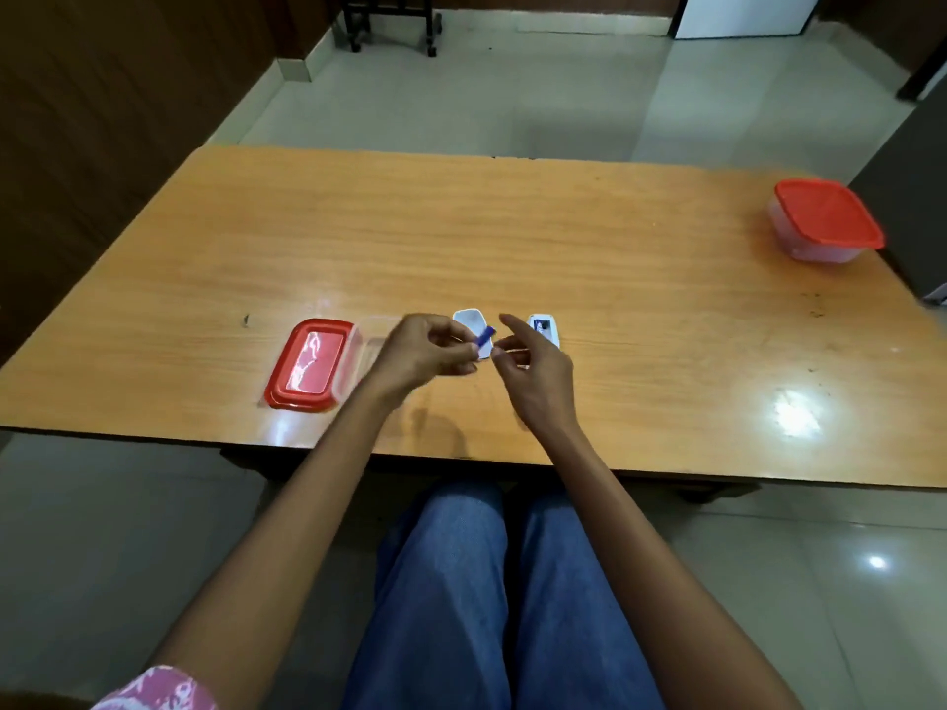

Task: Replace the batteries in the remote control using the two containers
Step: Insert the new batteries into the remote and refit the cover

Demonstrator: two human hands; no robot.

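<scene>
My left hand (425, 351) pinches a small blue battery (486, 336) between thumb and fingers, just above the table. My right hand (533, 371) hovers close beside it, fingers spread and the index finger raised, holding nothing that I can see. Behind the hands lies the white remote control (544, 327), back up, with its battery bay uncovered. Its white battery cover (469, 321) lies to the left of it. A clear container (371, 340) stands uncovered left of my left hand, and its red lid (310, 363) rests beside it.
A second clear container with a red lid on (825, 220) sits at the far right corner of the wooden table (512, 233). My legs in blue trousers are under the near edge. Tiled floor surrounds the table.
</scene>
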